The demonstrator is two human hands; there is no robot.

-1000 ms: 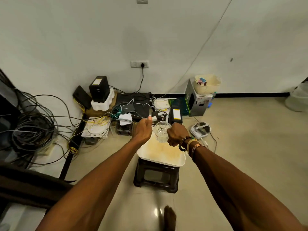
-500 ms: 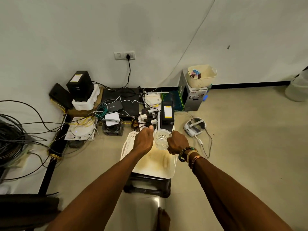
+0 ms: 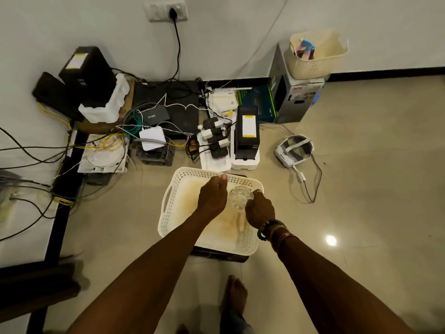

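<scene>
Now the glass (image 3: pixel 239 198) is over the white basket (image 3: pixel 168 203), near its far right rim, with open room to the left. The right hand (image 3: pixel 260 210) grips it. The left hand (image 3: pixel 213 197) touches it, but I cannot tell if it grips.

Left hand (image 3: pixel 213 198) knuckles up, thumb toward 12 o'clock, right hand (image 3: pixel 260 209) fingers curled, forearms stretched from 7 and 5 o'clock

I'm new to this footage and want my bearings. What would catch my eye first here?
A clear glass is at the centre, gripped by the right hand with the left hand close against its other side, over a white perforated basket on a dark stool. Behind it, along the wall, sprawls a tangle of cables and network boxes; a white headset lies on the floor to the right.
</scene>
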